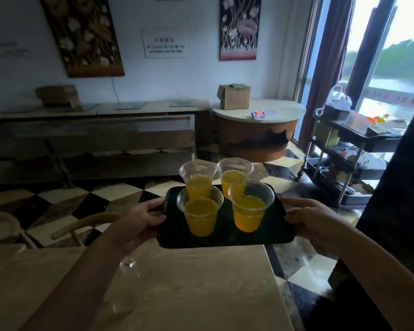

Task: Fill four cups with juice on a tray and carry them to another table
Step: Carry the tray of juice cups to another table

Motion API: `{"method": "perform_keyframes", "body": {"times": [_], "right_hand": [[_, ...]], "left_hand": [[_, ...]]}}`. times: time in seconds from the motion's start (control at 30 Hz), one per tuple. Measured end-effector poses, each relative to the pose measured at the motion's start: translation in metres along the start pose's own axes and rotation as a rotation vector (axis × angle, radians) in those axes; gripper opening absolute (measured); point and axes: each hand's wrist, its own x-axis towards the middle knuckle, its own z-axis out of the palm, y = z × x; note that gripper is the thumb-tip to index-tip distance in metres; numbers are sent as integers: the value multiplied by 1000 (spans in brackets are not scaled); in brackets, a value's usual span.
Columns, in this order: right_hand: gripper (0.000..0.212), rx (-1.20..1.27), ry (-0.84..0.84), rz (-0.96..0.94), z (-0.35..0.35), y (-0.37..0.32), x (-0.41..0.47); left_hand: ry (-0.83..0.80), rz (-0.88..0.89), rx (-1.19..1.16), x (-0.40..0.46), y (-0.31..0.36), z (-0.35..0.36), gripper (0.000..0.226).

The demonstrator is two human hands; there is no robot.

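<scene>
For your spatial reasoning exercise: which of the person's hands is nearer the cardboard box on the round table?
Right. The right hand grips the tray's right edge, below the cardboard box; the left hand holds the opposite edge, farther left.

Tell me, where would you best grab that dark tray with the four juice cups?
By its two short ends, one hand from each side, as the left hand and right hand do now. The tray is wide and flat, and the four cups stand open-topped in its middle, so grips at opposite ends probably keep it level.
</scene>
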Motion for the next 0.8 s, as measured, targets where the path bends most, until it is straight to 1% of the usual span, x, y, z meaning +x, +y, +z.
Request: {"method": "perform_keyframes", "body": {"times": [0.2, 0.27, 0.33, 0.4, 0.57, 0.63, 0.7, 0.8], "right_hand": [[46, 127, -37, -54, 3, -54, -10], [45, 179, -54, -68, 6, -72, -15], [43, 180, -67, -88, 11, -90, -21], [42, 174, -82, -122, 15, -110, -28], [41, 183, -86, -180, 26, -161, -45], [41, 181, -127, -216, 31, -178, -52], [36, 198, -163, -247, 35, -194, -59], [26, 192, -126, -245, 41, -213, -68]], "left_hand": [[69, 85, -1, -5, 57, 10, 47], [29, 116, 5, -7, 77, 10, 43], [3, 138, 56, -9, 96, 10, 40], [19, 173, 117, -11, 118, 8, 40], [102, 229, 76, -21, 172, 24, 31], [131, 262, 42, -28, 191, 34, 31], [150, 282, -1, -37, 206, 43, 38], [129, 275, -39, -50, 227, 52, 40]]}}
